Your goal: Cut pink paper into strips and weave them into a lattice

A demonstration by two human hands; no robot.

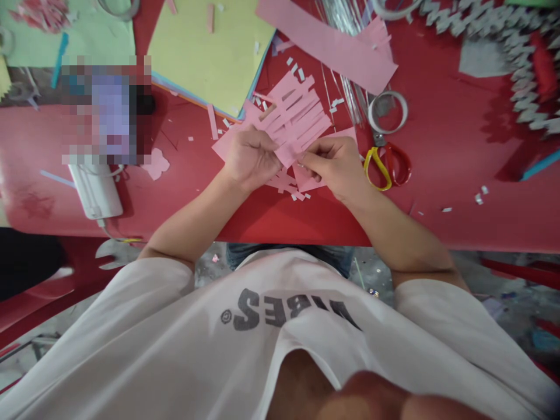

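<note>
My left hand [251, 157] and my right hand [335, 166] both pinch a sheet of pink paper cut into many parallel strips [297, 114], holding it just above the red table [455, 221]. The fingertips of the two hands almost meet at the sheet's lower edge. Beyond my right hand lie scissors with red and yellow handles [387, 166], not touching it. Small pink and white paper offcuts [289, 186] lie under my hands, partly hidden by them.
A roll of clear tape [387, 112] sits by the scissors. A stack of coloured paper [210, 52], a long pink strip [328, 44] and silver strips [345, 76] lie beyond. A white plastic device [95, 189] stands left; a silver paper garland [511, 64] lies right.
</note>
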